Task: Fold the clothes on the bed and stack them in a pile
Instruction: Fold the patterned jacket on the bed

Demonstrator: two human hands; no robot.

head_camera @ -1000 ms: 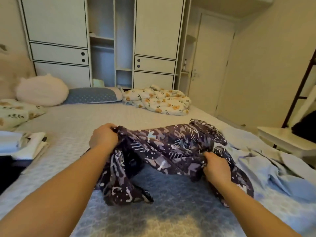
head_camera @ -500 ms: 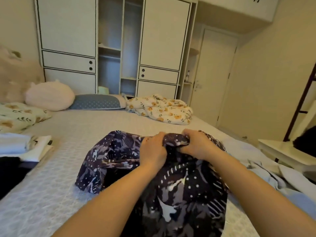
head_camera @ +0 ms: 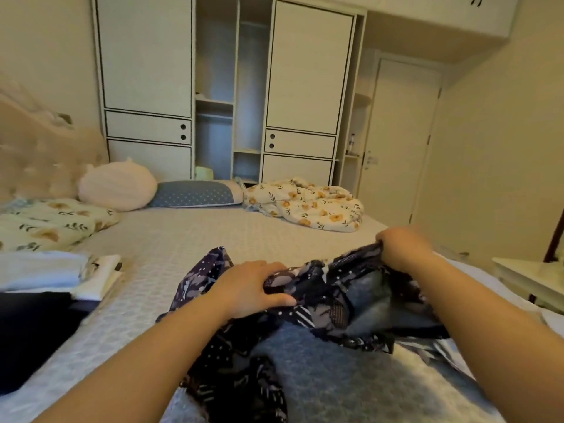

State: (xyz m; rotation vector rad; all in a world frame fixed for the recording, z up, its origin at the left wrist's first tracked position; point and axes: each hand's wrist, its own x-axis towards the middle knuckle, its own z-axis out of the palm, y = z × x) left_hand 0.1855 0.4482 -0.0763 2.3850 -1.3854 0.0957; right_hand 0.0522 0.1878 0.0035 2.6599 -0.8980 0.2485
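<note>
Your left hand [head_camera: 253, 288] grips the dark patterned garment [head_camera: 320, 303] along its upper edge, thumb underneath and fingers curled over the cloth. Your right hand [head_camera: 399, 248] is closed on the same edge further right and holds it raised clear of the bed [head_camera: 189, 236]. The two hands are well apart, which pulls that edge taut between them; this reads as an attempt to spread the garment out and find its shape before any fold is made.

The garment lies in front of you on the near half of the bed, partly lifted, partly bunched. It is navy with pale dots, stripes and blotches. The cloth is thin and limp: it sags between your hands, and the lower part trails in a crumpled heap toward you. No seam, collar or sleeve can be identified with certainty, so the type of garment cannot be stated.

To your left, near the bed's edge, sits a pile of folded clothes [head_camera: 61, 276] in white and pale blue, with a dark item just beside it. This is judged to be the pile in progress. The garment in hand is not yet folded.

At the far end lie a round white cushion [head_camera: 117, 189], a blue pillow [head_camera: 195, 193] and a crumpled floral blanket [head_camera: 308, 206].
</note>
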